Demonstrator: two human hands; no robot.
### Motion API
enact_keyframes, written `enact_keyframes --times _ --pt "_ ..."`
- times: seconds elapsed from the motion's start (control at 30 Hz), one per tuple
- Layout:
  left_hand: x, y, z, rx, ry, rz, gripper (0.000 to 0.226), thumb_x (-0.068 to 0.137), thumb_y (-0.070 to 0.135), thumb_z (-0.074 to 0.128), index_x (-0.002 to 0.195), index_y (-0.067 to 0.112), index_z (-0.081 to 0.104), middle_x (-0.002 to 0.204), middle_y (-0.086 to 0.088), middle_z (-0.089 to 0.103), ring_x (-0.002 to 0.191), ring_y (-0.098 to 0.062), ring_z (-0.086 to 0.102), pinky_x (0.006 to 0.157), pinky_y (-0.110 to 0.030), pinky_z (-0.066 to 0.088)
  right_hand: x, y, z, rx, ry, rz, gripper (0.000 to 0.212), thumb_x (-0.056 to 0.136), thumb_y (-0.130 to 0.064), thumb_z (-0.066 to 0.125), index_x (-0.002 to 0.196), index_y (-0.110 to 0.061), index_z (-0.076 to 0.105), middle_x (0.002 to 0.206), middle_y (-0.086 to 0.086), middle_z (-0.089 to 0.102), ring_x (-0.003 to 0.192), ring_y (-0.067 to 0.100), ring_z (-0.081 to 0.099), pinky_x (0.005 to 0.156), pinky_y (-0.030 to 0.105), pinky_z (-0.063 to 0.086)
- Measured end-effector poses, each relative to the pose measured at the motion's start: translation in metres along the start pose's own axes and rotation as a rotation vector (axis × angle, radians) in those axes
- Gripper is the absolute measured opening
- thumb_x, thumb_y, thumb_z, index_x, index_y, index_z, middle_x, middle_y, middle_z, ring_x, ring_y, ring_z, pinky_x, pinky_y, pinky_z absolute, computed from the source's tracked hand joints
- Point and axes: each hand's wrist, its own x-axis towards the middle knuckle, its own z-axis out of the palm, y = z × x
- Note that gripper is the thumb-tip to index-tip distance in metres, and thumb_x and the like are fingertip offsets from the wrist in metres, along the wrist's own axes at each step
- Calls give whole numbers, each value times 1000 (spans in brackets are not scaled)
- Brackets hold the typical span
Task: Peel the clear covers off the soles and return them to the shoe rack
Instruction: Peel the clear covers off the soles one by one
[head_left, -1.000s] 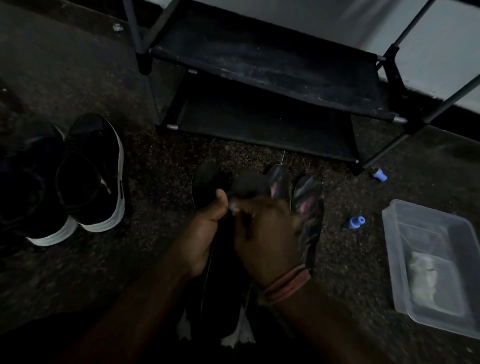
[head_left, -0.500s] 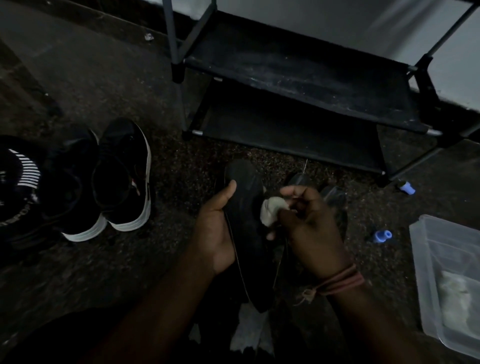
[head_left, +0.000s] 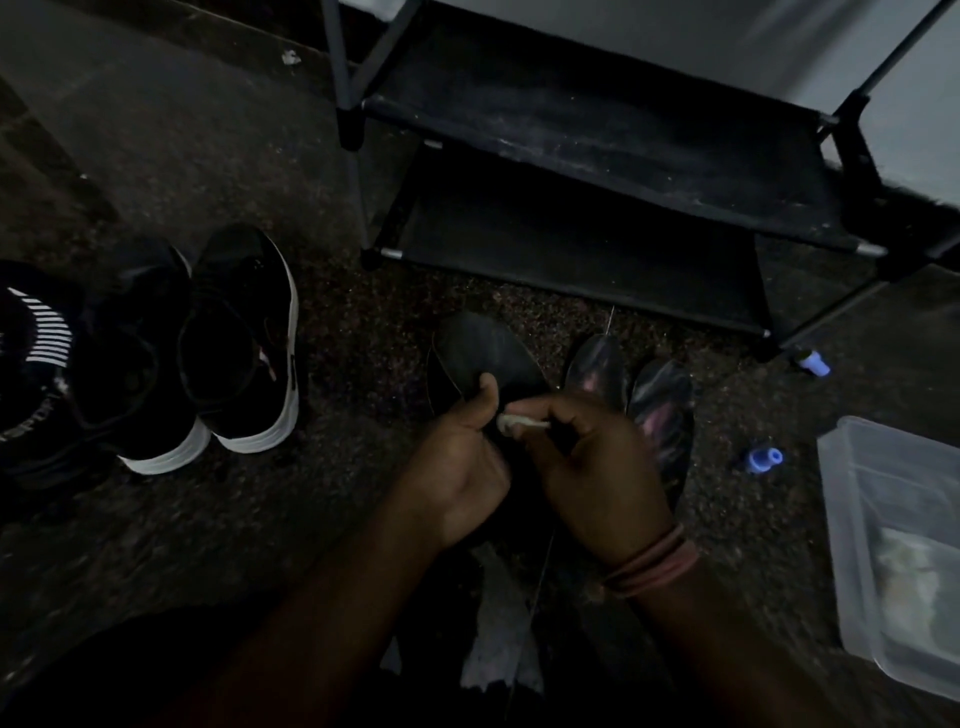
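A dark sole (head_left: 485, 358) is held up over the floor in front of me. My left hand (head_left: 457, 467) grips it, thumb pressed on its upper face. My right hand (head_left: 592, 467) pinches a small whitish wad (head_left: 514, 422) against the sole beside that thumb. Two more soles with shiny clear covers (head_left: 597, 371) (head_left: 662, 410) lie on the floor just right of my hands. The black two-shelf shoe rack (head_left: 597, 135) stands behind them, both shelves bare.
A pair of black sneakers with white soles (head_left: 239, 343) stands at the left, with a dark striped item (head_left: 36, 343) beyond. A clear plastic tub (head_left: 893, 545) sits at the right. Two small blue caps (head_left: 763, 460) (head_left: 813, 362) lie on the speckled floor.
My right hand has drawn the whitish wad closer to my left thumb and closed tighter on it. The camera view shifted right and down; the sole stays in my left hand.
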Motion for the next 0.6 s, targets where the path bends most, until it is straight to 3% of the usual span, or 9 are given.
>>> enact_keyframes --times 0.1,0.2,0.3,0.37,0.47,0.53,0.6 --pt "0 -8 -1 17 -62 -25 65 105 51 33 125 -3 62 119 -18 72 111 -24 71 97 -35 51 -6 0 8 -131 33 -68 15 84 -15 68 97 -20 75 94 -9 72 90 4 66 82 28 54" --pt "-1 -13 -1 9 -118 -13 63 103 52 33 116 2 70 118 -16 73 110 -21 71 99 -34 52 -4 3 8 -202 99 -112 11 82 -8 69 88 -17 74 88 -5 69 84 8 64 79 26 51" --pt "-4 -22 5 26 -179 -9 56 106 47 32 137 9 59 142 -13 61 131 -22 59 112 -38 45 5 15 -10 -199 261 -47 14 83 -2 70 88 -15 75 91 -3 67 85 2 61 81 10 47" --pt "-2 -30 4 43 -211 -25 56 108 46 28 146 12 50 149 -11 55 137 -23 53 116 -39 42 7 18 -18 -201 326 -5 15 84 -3 69 90 -16 76 93 -2 69 86 0 61 84 10 47" --pt "-2 -24 1 33 -166 -32 66 105 56 27 133 9 64 139 -15 63 128 -23 61 108 -36 49 -2 3 0 -194 185 -63 16 86 -6 67 91 -18 76 90 -1 71 85 8 66 79 29 54" --pt "-3 -19 -1 -6 -141 -15 74 101 61 26 120 7 72 126 -15 71 116 -21 69 98 -34 54 -7 -6 12 -204 83 -104 18 85 -7 65 90 -19 77 86 0 69 80 11 65 74 30 53" --pt "-6 -20 3 -21 -146 -7 76 101 62 23 115 9 77 124 -13 72 114 -20 70 97 -33 56 -3 0 9 -229 110 -95 20 84 -6 66 92 -19 77 87 2 69 81 12 65 76 27 52"
